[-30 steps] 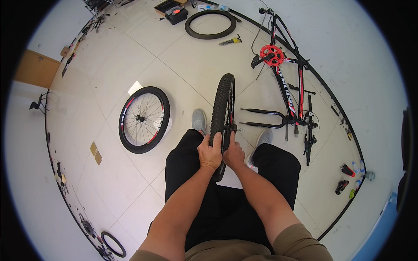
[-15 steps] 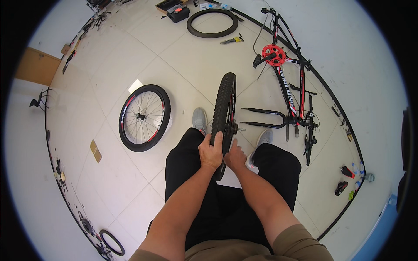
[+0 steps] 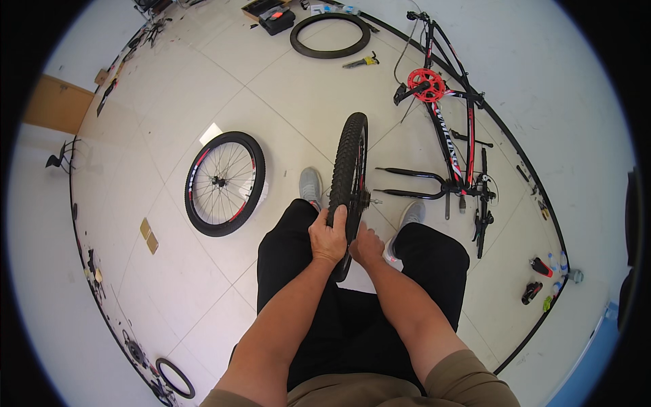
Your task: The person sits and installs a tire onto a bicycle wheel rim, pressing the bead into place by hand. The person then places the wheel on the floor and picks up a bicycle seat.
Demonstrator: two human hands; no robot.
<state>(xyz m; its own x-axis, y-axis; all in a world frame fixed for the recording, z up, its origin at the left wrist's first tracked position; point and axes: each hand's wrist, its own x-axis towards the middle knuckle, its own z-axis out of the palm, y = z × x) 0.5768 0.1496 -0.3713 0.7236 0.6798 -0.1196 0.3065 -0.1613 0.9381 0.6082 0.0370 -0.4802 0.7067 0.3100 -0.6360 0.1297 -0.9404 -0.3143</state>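
Wheel [image 3: 352, 178]: upright in front of you
Your left hand [image 3: 328, 236]: gripping its tyre [image 3: 344, 173]
Your right hand [image 3: 367, 245]: curled at its right side, grip unclear

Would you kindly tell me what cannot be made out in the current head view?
Head view:
Right hand: most fingertips and what they touch, hidden by the hand itself.
Held wheel: its left face, hidden behind its tyre.
Small parts along the left wall: too small to identify.
Dark object at top left: cut off by the picture's edge.
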